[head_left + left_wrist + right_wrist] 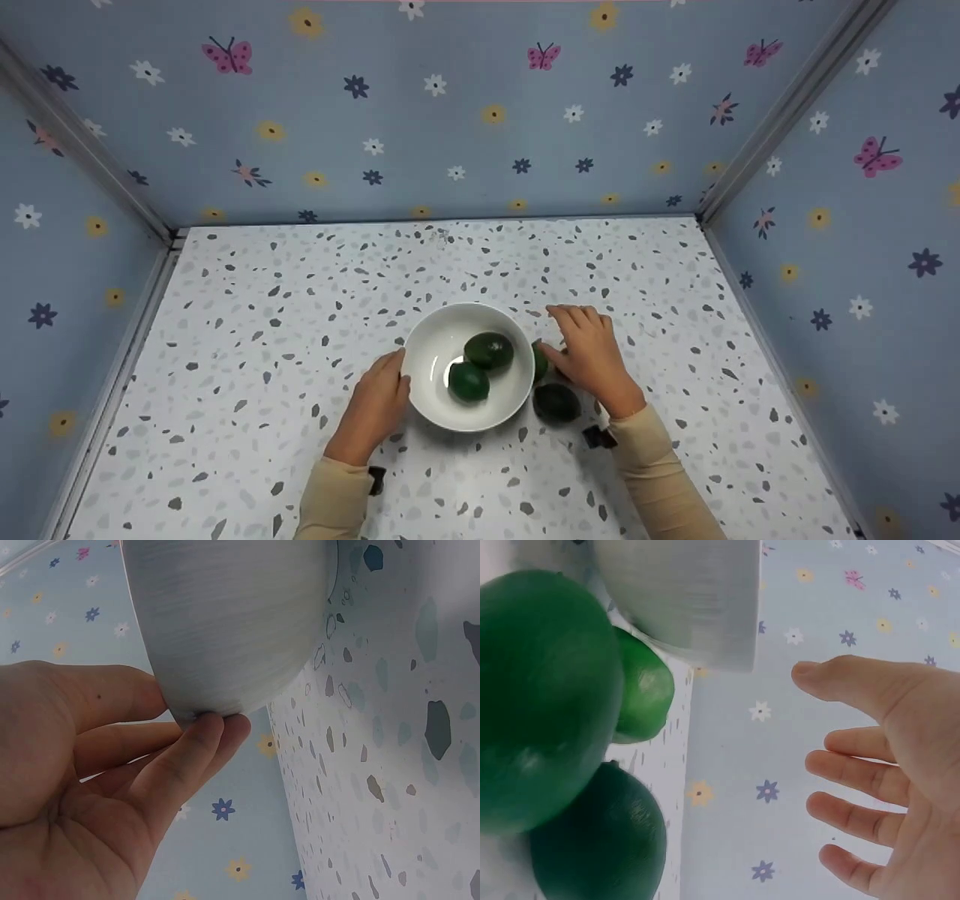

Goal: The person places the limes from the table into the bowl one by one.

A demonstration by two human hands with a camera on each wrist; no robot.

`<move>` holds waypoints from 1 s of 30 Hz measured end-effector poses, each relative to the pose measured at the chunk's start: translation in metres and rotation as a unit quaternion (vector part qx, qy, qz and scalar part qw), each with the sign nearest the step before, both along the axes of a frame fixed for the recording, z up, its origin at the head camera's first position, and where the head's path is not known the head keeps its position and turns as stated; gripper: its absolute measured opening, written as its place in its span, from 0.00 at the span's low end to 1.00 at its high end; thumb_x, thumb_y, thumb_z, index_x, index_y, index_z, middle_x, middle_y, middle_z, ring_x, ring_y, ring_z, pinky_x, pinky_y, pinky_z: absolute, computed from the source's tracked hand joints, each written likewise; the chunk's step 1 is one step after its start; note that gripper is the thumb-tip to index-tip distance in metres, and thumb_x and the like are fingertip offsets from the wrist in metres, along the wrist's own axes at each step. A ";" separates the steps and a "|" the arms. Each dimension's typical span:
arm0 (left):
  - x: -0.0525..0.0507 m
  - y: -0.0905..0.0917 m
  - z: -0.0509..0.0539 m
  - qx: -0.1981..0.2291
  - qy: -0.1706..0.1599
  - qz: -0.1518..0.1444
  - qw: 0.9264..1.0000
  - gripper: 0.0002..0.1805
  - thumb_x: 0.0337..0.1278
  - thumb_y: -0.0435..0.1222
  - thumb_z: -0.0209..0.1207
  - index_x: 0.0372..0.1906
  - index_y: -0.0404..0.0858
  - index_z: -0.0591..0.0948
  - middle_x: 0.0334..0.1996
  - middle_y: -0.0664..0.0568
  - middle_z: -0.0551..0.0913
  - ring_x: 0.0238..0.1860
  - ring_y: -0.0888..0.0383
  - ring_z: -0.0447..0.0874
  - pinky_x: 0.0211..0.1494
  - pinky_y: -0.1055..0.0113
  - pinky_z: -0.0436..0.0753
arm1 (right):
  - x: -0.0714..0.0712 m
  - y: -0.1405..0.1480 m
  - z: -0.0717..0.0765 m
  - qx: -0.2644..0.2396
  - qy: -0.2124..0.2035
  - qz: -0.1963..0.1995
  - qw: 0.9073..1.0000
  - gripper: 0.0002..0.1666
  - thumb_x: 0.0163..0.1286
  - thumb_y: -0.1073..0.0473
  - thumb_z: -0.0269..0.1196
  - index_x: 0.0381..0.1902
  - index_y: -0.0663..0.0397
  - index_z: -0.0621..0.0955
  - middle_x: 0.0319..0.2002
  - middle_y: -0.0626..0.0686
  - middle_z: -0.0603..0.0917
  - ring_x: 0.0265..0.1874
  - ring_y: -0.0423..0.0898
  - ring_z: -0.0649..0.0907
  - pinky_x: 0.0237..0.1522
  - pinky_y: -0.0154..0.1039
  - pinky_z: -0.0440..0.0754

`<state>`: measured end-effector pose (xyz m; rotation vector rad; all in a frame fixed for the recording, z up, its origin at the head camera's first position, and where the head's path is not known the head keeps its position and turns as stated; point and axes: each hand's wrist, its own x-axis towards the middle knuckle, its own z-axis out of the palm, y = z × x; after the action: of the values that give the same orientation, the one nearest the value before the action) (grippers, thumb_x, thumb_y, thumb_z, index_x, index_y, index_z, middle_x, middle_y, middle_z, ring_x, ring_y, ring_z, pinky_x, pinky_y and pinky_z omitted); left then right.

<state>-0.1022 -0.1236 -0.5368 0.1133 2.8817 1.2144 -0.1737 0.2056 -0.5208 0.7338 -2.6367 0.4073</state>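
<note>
A white bowl (429, 405) stands on the table with a dark green avocado (489, 350) and a lime (469, 382) in it. At its left side my left hand (379, 397) grips the rim; in the left wrist view, thumb and fingertips touch the bowl's outer wall (225, 622). My right hand (592, 356) hovers right of the bowl, fingers extended and holding nothing. Beside the bowl lie another lime (643, 686), partly hidden in the head view, and an avocado (556, 403) near the right wrist. The right wrist view shows one more dark avocado (607, 840), mostly covered by my hand from above.
The white speckled table (262, 360) carries the bowl and fruit. A blue flowered panel (450, 112) rises at the back, with similar panels on the left (52, 300) and right (855, 247). Small dark wrist mounts (600, 436) sit at both sleeves.
</note>
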 end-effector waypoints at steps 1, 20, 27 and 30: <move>0.000 0.000 0.000 0.001 0.000 0.001 1.000 0.26 0.71 0.28 0.53 0.70 0.24 0.67 0.65 0.33 0.72 0.68 0.39 0.69 0.70 0.47 0.70 | 0.000 0.001 -0.001 0.000 -0.003 -0.001 1.000 0.36 0.59 0.50 0.76 0.61 0.58 0.78 0.54 0.58 0.81 0.48 0.59 0.78 0.44 0.60 0.76; -0.001 0.000 0.000 -0.002 -0.012 0.008 1.000 0.26 0.72 0.29 0.53 0.71 0.26 0.67 0.66 0.34 0.72 0.68 0.39 0.68 0.71 0.47 0.69 | 0.006 0.005 -0.030 0.040 -0.055 -0.012 0.998 0.40 0.57 0.45 0.76 0.63 0.58 0.77 0.54 0.59 0.81 0.50 0.60 0.78 0.46 0.61 0.77; -0.001 0.000 0.000 0.002 0.000 0.006 1.000 0.26 0.71 0.28 0.53 0.70 0.25 0.68 0.65 0.34 0.73 0.67 0.39 0.69 0.70 0.47 0.70 | 0.008 0.002 -0.039 0.066 -0.100 -0.022 0.993 0.44 0.56 0.39 0.74 0.64 0.58 0.77 0.54 0.58 0.81 0.51 0.60 0.77 0.48 0.61 0.75; -0.001 0.000 -0.001 0.003 0.011 0.003 1.000 0.25 0.71 0.27 0.53 0.70 0.25 0.68 0.64 0.34 0.74 0.67 0.39 0.70 0.69 0.48 0.71 | 0.008 0.001 -0.043 0.075 -0.110 -0.022 0.991 0.46 0.55 0.35 0.73 0.63 0.57 0.77 0.53 0.57 0.82 0.49 0.59 0.77 0.48 0.61 0.74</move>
<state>-0.1027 -0.1232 -0.5382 0.1176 2.8991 1.2298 -0.1659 0.2069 -0.5638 0.7100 -2.9114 0.2958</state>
